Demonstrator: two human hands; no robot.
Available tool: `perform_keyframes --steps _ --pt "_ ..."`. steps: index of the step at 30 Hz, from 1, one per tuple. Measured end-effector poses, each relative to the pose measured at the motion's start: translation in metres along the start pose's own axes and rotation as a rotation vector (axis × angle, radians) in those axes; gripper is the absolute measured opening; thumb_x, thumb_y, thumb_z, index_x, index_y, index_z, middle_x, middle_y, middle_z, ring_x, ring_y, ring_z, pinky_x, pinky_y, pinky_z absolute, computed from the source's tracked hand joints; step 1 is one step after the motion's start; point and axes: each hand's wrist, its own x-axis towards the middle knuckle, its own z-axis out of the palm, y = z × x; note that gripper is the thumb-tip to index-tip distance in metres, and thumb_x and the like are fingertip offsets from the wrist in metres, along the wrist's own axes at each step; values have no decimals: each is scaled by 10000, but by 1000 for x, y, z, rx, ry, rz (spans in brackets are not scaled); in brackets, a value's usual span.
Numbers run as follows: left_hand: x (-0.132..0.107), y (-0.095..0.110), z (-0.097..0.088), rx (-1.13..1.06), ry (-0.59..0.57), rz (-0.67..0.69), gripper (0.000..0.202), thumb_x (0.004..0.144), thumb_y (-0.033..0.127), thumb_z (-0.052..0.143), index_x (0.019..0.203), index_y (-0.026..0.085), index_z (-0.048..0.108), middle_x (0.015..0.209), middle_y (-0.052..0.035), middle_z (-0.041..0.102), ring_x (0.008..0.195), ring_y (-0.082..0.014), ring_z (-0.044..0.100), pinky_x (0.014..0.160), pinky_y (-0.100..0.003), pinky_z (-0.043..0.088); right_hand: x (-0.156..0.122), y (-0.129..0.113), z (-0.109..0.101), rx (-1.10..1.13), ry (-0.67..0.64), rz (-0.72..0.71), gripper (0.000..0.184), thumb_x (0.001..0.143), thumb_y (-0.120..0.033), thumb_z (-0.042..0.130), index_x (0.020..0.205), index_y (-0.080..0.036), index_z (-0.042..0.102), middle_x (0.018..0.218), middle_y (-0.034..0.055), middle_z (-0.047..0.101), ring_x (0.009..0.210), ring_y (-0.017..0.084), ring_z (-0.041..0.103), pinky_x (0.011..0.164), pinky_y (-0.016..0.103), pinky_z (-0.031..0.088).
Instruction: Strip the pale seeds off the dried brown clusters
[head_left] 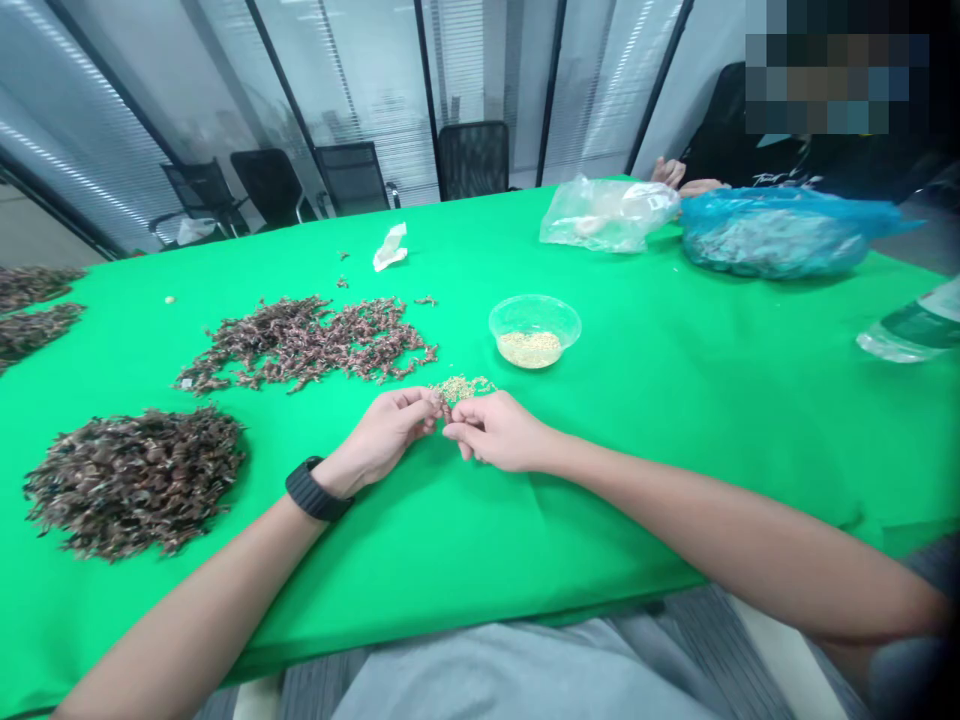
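My left hand (396,432), with a black band on its wrist, and my right hand (501,432) meet near the front of the green-covered table. Both are closed, thumb against fingers, on a small brown dried piece (447,411) that shows between the fingertips; its kind is not clear. Just beyond the fingertips lies a little heap of pale yellowish grains (463,387). Behind it stands a clear plastic bowl (535,312) with similar pale grains (531,348) in the bottom. To the left spreads a loose pile of brown, shrivelled pieces (315,340).
A taller brown pile (139,480) sits at the near left. Crumpled white paper (391,247) lies farther back. At the far right are a clear plastic bag (604,215), a full blue bag (772,235) and a bottle (919,322) on its side. Another person's hands (679,178) rest behind the bags.
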Motion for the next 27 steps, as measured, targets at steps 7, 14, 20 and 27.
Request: perform_keyframes --steps 7,14,20,27 --pt "1 -5 -3 267 31 232 196 861 354 685 846 162 641 789 -24 665 734 -141 589 730 -272 465 2 3 2 189 -55 94 300 914 -315 599 654 -177 541 577 -11 648 410 80 549 407 183 420" --pt "0 -9 -5 452 74 363 165 888 334 647 865 171 627 801 -20 641 731 -140 576 723 -274 468 3 2 1 304 -90 114 306 878 -353 654 660 -168 543 572 -15 647 394 74 543 382 175 429" --pt "-3 -6 -5 616 116 459 137 898 307 626 868 173 631 813 -23 643 750 -143 570 730 -264 464 3 -1 -2 374 -121 120 292 875 -352 654 676 -163 556 572 -18 648 393 75 545 383 179 439" --pt "4 -7 -7 447 82 340 257 909 415 634 919 158 642 836 -31 663 750 -150 599 723 -270 470 5 1 -4 404 -81 104 308 882 -408 656 717 -162 572 565 -18 645 392 81 545 388 187 442"
